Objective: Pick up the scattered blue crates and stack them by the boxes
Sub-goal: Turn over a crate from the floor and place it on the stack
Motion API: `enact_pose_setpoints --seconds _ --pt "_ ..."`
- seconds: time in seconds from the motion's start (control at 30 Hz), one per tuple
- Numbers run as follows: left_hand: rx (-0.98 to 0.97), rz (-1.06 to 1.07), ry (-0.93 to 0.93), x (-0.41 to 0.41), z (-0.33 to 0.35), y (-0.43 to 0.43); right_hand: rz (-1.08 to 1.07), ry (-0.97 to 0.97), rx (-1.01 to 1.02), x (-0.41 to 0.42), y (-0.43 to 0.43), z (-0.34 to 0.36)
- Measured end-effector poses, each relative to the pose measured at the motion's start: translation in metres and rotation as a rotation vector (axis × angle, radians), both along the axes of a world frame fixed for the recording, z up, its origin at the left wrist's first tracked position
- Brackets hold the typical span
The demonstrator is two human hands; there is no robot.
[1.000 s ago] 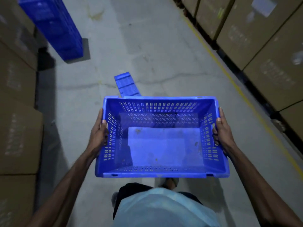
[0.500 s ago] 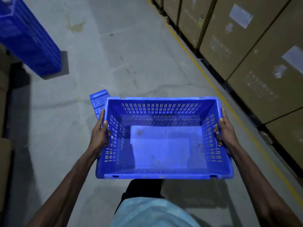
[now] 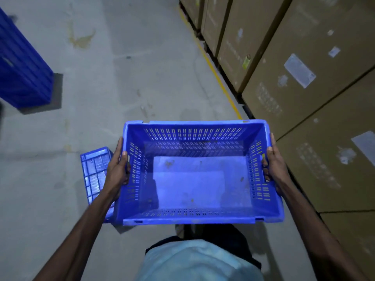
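Note:
I carry an empty blue slotted crate [image 3: 194, 185] level in front of my body, above the floor. My left hand [image 3: 118, 169] grips its left side wall at the handle slot, and my right hand [image 3: 274, 165] grips the right side wall the same way. A flat blue crate piece [image 3: 94, 173] lies on the concrete floor just left of the carried crate, partly hidden behind my left hand and the crate. A tall stack of blue crates [image 3: 20, 67] stands at the far left.
Large brown cardboard boxes [image 3: 304, 78] line the right side behind a yellow floor line [image 3: 215, 69]. Grey concrete floor [image 3: 125, 78] stretches ahead between the stack of blue crates and the boxes. My own torso and legs show at the bottom.
The view has swung to the right: the boxes fill more of the right side, the crate stack has slid to the left edge, and the flat piece now lies beside my left hand.

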State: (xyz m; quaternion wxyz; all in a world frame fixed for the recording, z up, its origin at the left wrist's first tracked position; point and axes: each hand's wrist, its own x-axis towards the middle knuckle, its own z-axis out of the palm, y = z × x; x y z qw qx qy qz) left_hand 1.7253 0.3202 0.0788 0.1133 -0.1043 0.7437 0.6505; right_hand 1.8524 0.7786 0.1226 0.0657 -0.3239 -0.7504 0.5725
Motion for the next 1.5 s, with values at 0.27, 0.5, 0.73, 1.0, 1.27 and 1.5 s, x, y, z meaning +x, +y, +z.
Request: enact_pose_setpoints --seconds 0.27,0.5,0.73,1.0,1.27,1.5 --pt "-0.036 0.089 0.039 -0.185 0.005 0.046 0.099 0.042 -0.017 -0.231 0.061 -0.018" --pt "-0.099 0.227 0.062 -0.371 0.013 0.079 0.211 0.029 0.076 -0.463 0.094 -0.026" --pt "-0.130 0.428 0.111 -0.524 0.043 0.075 0.370 0.073 0.173 -0.704 0.086 0.008" --pt "-0.176 0.617 0.138 -0.688 0.030 0.016 0.573 0.124 0.230 -0.959 0.011 -0.001" --pt "-0.169 0.777 0.106 -0.869 0.014 -0.101 0.674 0.169 0.275 -1.195 -0.131 -0.004" --pt "-0.193 0.881 0.095 -0.988 0.035 -0.199 0.772 0.193 0.227 -1.363 -0.248 -0.004"
